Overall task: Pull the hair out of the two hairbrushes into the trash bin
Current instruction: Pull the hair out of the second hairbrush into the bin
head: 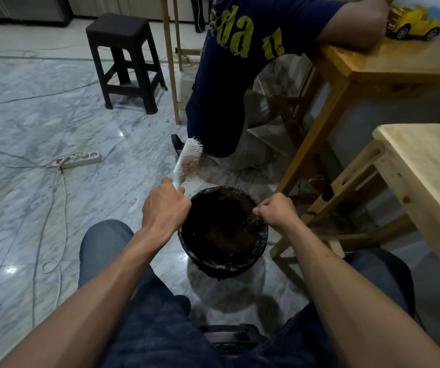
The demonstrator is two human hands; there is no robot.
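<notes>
My left hand [164,207] grips the handle of a pale hairbrush [189,160], held upright just left of the trash bin with its bristles facing right and reddish hair caught among them. The trash bin [262,229], lined with a black bag, stands on the floor between my knees. My right hand [275,211] hovers over the bin's right rim with its fingertips pinched together; a few thin strands seem to be between them, too fine to be sure. Only one hairbrush is in view.
A person in a dark blue shirt [240,62] sits right behind the bin, leaning on a wooden table [399,65] with a yellow toy truck [412,23]. A lighter wooden table [431,166] stands at right. A black stool [126,57] and a power strip [80,159] with cables lie left.
</notes>
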